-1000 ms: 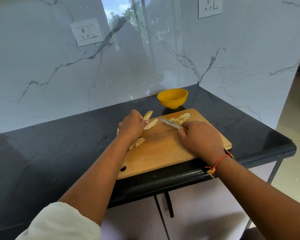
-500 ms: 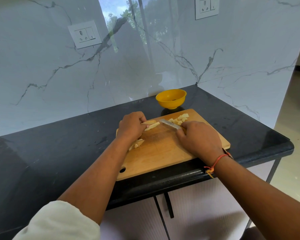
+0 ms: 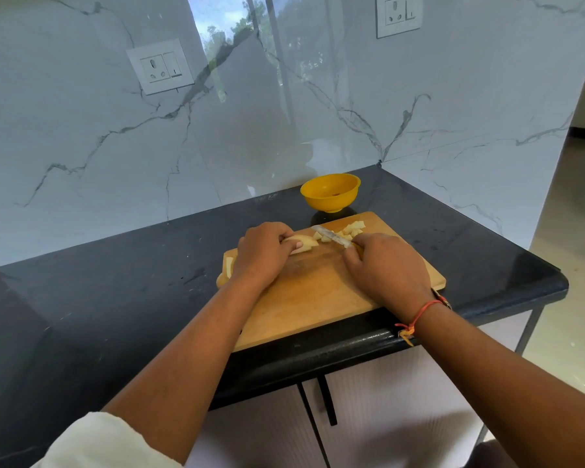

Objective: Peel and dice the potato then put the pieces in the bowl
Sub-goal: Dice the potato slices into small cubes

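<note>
A person's left hand (image 3: 262,253) curls its fingers over a peeled potato wedge (image 3: 304,245), pinning it to a wooden cutting board (image 3: 318,298) on a black counter (image 3: 115,298). The right hand (image 3: 385,266) is wrapped tight around the handle of a knife (image 3: 331,235), whose blade, its markings too blurred to read, lies just right of the wedge. Diced pieces (image 3: 354,228) sit at the board's far edge, near a yellow bowl (image 3: 330,194).

I see a kitchen: black stone counter (image 3: 115,298), white veined marble wall (image 3: 81,136) with white sockets (image 3: 160,66) behind it, pale cabinet doors (image 3: 392,420) beneath.
</note>
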A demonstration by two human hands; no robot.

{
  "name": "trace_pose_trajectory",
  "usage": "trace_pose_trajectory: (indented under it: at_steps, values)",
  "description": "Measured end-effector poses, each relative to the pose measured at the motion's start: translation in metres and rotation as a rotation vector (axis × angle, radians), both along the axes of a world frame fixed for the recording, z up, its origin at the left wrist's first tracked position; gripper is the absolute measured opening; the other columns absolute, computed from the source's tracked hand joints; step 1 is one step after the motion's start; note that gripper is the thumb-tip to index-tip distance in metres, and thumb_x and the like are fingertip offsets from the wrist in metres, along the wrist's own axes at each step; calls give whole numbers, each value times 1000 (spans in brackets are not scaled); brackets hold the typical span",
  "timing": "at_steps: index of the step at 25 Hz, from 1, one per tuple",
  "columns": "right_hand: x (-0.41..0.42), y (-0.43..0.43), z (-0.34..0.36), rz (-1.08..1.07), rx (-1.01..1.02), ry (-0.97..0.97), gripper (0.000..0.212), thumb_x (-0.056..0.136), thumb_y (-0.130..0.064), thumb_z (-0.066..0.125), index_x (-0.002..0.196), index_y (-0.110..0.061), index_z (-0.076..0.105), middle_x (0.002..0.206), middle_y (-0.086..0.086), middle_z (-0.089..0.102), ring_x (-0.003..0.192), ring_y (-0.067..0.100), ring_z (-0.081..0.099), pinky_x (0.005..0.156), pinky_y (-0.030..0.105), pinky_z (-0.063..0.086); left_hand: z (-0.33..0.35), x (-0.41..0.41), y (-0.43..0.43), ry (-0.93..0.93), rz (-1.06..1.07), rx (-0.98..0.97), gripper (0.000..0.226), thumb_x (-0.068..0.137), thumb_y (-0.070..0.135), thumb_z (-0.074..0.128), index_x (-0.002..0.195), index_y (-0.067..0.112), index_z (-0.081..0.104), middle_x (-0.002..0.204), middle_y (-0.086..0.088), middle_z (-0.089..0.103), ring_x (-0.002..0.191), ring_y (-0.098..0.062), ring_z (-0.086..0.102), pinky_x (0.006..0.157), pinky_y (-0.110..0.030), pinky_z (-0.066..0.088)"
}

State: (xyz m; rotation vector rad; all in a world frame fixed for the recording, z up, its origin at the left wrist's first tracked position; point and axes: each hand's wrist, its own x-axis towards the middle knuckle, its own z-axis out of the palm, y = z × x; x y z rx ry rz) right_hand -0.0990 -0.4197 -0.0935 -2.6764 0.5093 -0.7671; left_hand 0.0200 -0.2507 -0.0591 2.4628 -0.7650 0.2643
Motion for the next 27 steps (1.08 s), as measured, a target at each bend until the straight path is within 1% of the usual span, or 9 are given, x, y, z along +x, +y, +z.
trace_pose_trajectory:
  at_steps: [3, 5, 7, 9, 11, 14, 18, 22, 27]
  values:
    - [0, 0, 1, 1, 11, -3, 35, 99, -46, 41, 90, -25, 68, 68, -6, 56, 61, 8, 54, 53, 27, 48, -2, -6, -5, 79, -40, 57, 28, 98, 39, 59, 84, 18, 71, 80, 3, 67, 75, -12, 59, 72, -31, 48]
    - [0, 0, 0, -2, 8, -5, 35, 99, -46, 41, 92, -25, 68, 68, -6, 56, 61, 8, 54, 54, 27, 50, -6, -8, -8, 13, -44, 158, 31, 99, 40, 56, 82, 19, 70, 78, 4, 66, 76, -13, 60, 80, -38, 50]
    - [0, 0, -1, -2, 11, -9, 35, 98, -46, 41, 94, -26, 69, 70, -7, 57, 62, 8, 54, 55, 29, 51, -9, -7, -9, -66, -12, 236, 25, 100, 40, 55, 96, 24, 73, 94, 6, 70, 90, -14, 61, 95, -44, 45]
    - [1, 0, -1, -3, 12, -14, 36, 98, -46, 40, 95, -26, 69, 70, -6, 58, 63, 9, 55, 55, 30, 52, -10, -5, -10, -85, -4, 264, 24, 99, 39, 56, 114, 28, 72, 112, 6, 70, 105, -16, 60, 101, -45, 41]
    - [1, 0, -2, -1, 12, -12, 36, 98, -47, 40, 95, -26, 69, 70, -6, 57, 63, 9, 55, 54, 28, 50, -10, -3, -10, -54, -53, 235, 27, 96, 40, 61, 119, 29, 70, 118, 5, 68, 105, -16, 60, 100, -44, 46]
    - [1, -1, -2, -1, 6, -3, 36, 99, -48, 40, 94, -26, 68, 70, -7, 57, 63, 8, 54, 54, 27, 48, -11, -2, -11, -16, -107, 217, 25, 93, 39, 65, 113, 27, 74, 119, 7, 68, 94, -9, 59, 89, -36, 51]
    - [2, 0, -2, 0, 7, -4, 36, 98, -48, 40, 94, -26, 69, 69, -7, 57, 63, 9, 54, 56, 28, 52, -18, -2, -13, -76, -7, 175, 21, 92, 42, 66, 101, 27, 76, 104, 7, 71, 94, -13, 62, 93, -41, 49]
    - [1, 1, -1, 14, -18, -3, 35, 98, -46, 42, 102, -25, 70, 77, -6, 59, 68, 9, 56, 60, 30, 54, -23, -11, -14, -173, 15, 132, 22, 94, 46, 61, 97, 29, 75, 94, 8, 68, 91, -12, 58, 78, -30, 34]
    - [-8, 9, 6, 69, -25, -5, 32, 100, -40, 46, 117, -27, 69, 92, -6, 59, 78, 10, 57, 66, 28, 54, -29, -13, -11, -262, 1, 95, 20, 97, 41, 59, 104, 32, 76, 96, 10, 72, 95, -13, 59, 85, -34, 39]
